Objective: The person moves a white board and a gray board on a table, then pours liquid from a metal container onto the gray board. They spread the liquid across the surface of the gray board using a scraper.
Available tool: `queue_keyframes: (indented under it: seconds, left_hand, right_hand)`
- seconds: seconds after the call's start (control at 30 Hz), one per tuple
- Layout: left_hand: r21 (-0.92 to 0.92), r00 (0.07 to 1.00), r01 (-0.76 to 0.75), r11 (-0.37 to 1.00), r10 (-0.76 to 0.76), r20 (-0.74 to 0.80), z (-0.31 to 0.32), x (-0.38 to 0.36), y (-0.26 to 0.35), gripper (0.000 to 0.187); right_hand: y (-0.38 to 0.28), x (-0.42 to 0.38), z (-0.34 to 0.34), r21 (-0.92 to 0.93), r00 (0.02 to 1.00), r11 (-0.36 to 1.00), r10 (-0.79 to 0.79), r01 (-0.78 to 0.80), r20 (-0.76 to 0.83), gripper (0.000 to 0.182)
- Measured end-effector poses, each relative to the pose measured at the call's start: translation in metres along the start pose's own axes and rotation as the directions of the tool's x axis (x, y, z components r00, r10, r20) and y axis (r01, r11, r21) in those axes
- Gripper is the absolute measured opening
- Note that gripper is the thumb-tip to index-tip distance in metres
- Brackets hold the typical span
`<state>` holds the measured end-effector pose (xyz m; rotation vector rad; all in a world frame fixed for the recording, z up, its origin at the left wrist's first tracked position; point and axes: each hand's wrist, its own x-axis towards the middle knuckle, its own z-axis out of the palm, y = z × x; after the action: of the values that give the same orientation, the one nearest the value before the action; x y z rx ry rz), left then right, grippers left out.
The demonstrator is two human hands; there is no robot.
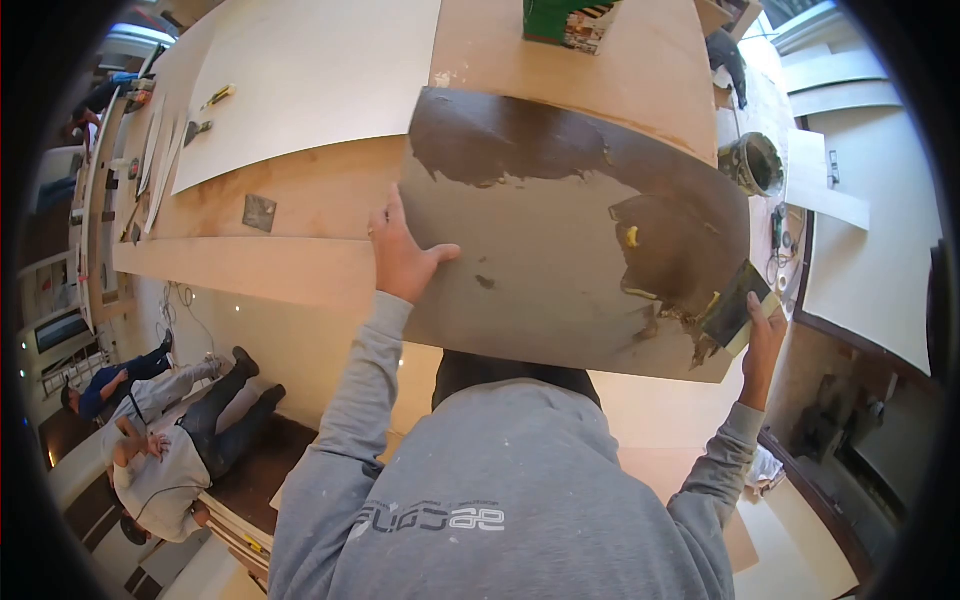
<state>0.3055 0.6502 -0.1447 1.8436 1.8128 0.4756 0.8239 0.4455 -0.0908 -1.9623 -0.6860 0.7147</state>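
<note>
A grey rectangular sheet (520, 240) lies in front of me, its far part and right side smeared with wet-looking brown adhesive (680, 240). Small yellowish lumps sit in the smear. My left hand (400, 250) grips the sheet's left edge, thumb on the top face and fingers along the rim. At the near right corner, my right hand (764, 345) holds a flat dark spreader (733, 308) with a pale yellowish edge. Its blade meets the brown adhesive there.
Left of the sheet are a large white panel (320, 90), a yellow utility knife (218, 96), a scraper (198, 131) and a dark square plate (259, 212). A green box (565, 22) stands ahead, a bucket (752, 165) at right. Other people (180, 465) are at far left.
</note>
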Motion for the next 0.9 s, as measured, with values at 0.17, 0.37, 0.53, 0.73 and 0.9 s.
queue_keyframes:
  seconds: [0.17, 0.37, 0.53, 0.73, 0.9]
  left_hand:
    - [0.100, 0.985, -0.154, 0.983, 0.161, -0.068, -0.001, 0.021, -0.075, 0.135]
    - [0.256, 0.986, -0.092, 0.962, 0.052, 0.157, 0.012, 0.029, -0.133, 0.117]
    - [0.460, 0.976, -0.044, 0.887, -0.059, 0.208, -0.005, 0.030, -0.089, 0.108]
    - [0.425, 0.978, -0.071, 0.902, -0.021, 0.207, 0.005, 0.036, -0.106, 0.107]
    - [0.375, 0.980, -0.121, 0.919, 0.049, 0.194, 0.009, 0.034, -0.120, 0.105]
  right_hand:
    - [-0.009, -0.013, 0.007, -0.106, 0.995, 0.993, -0.046, 0.055, 0.085, 0.029]
    - [0.037, -0.031, 0.003, -0.298, 0.999, 0.954, -0.027, 0.021, -0.016, 0.049]
    - [0.020, -0.069, 0.020, -0.144, 0.987, 0.978, 0.143, -0.152, -0.069, 0.037]
    - [0.024, -0.053, 0.040, -0.203, 0.989, 0.978, 0.016, -0.045, -0.144, 0.034]
    - [0.051, -0.034, 0.026, -0.688, 0.989, 0.721, -0.023, -0.086, -0.147, 0.037]
